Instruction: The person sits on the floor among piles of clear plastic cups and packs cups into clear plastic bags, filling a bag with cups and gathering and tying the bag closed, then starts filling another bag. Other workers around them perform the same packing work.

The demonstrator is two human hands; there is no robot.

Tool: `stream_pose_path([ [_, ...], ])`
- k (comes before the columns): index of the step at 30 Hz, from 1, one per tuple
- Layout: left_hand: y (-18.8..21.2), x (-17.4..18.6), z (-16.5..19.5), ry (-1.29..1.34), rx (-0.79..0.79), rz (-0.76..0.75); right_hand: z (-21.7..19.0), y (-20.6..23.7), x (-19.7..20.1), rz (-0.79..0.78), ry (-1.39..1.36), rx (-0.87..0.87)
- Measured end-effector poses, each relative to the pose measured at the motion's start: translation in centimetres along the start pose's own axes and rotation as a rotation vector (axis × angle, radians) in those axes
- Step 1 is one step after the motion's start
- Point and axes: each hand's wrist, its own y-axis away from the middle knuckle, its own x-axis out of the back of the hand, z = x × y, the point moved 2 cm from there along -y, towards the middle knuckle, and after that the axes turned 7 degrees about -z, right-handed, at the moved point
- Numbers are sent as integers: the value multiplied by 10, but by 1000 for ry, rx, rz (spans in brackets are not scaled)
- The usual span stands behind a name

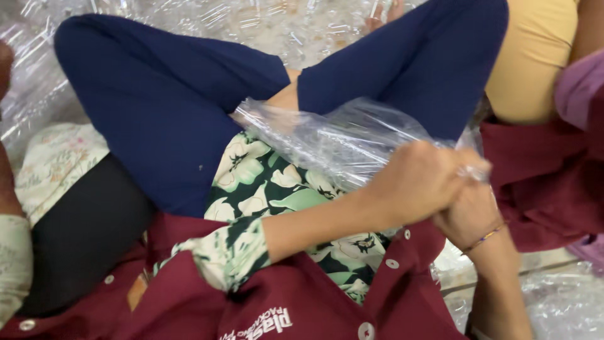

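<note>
Gripping a clear plastic bag (340, 141) at centre-right of the frame, the left hand (418, 182) and right hand (469, 214) close together on its bunched edge; a firm, steady hold seems needed next.

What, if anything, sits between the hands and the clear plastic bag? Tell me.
Nothing visible does. The left hand and the right hand are already closed together on the right end of the clear plastic bag, which lies across the lap over the floral dress.
</note>
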Motion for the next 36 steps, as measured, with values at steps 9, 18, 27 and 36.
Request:
stream_pose_path([
  [9,4,-50,4,-21,-28,-26,-19,-24,-3,286,-707,121],
  [18,-13,-33,7,56,-49,9,-25,-21,62,98,-1602,49],
  [27,-11,-36,31,-12,-15,-45,-41,-73,44,122,-1026,149],
  [36,-6,-17,36,-54,17,-34,-64,-75,59,69,-1317,152],
])
